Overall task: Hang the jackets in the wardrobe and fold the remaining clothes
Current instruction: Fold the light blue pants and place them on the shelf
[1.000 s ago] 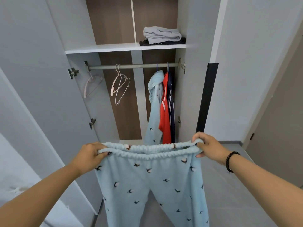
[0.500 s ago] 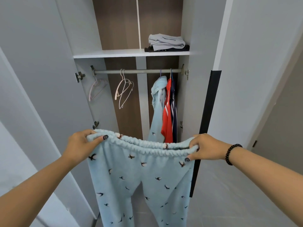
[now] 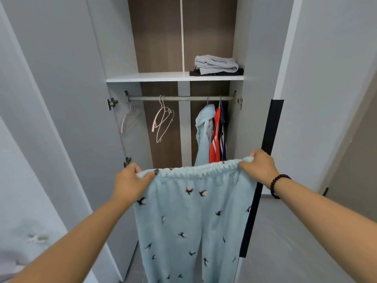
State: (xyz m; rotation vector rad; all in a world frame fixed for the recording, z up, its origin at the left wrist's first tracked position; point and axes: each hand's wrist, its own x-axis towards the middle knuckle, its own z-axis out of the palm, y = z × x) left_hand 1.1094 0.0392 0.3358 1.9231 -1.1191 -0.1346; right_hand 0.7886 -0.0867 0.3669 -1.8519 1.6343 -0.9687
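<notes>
**Pants held up, ready to fold**

The person stands in front of the open wardrobe (image 3: 61, 99). Both hands hold up a pair of fluffy light blue pants (image 3: 191, 221) w/ little dark birds on them. The left hand (image 3: 130, 180) pinches one end of the stretchy waistband, thumb on top & fingers curled behind. The right hand (image 3: 259, 166) grips the other end the same way. The waistband is pulled flat between them, and the 2 legs hang straight down toward the floor.

Inside, 3 jackets hang on the rail (image 3: 181, 98) at the right: a light blue one (image 3: 204, 131), a red one (image 3: 216, 137) and a dark one (image 3: 223, 129). Empty hangers (image 3: 163, 123) sit to the left. Some folded clothes (image 3: 216, 65) lie on the shelf (image 3: 163, 77) above.

So the hanging part looks done, I think. This is the folding part. Next move prob: bring the 2 hands together so 1 leg lies on the other, then fold it short. The legs are long & floppy, so keep them lined up.
</notes>
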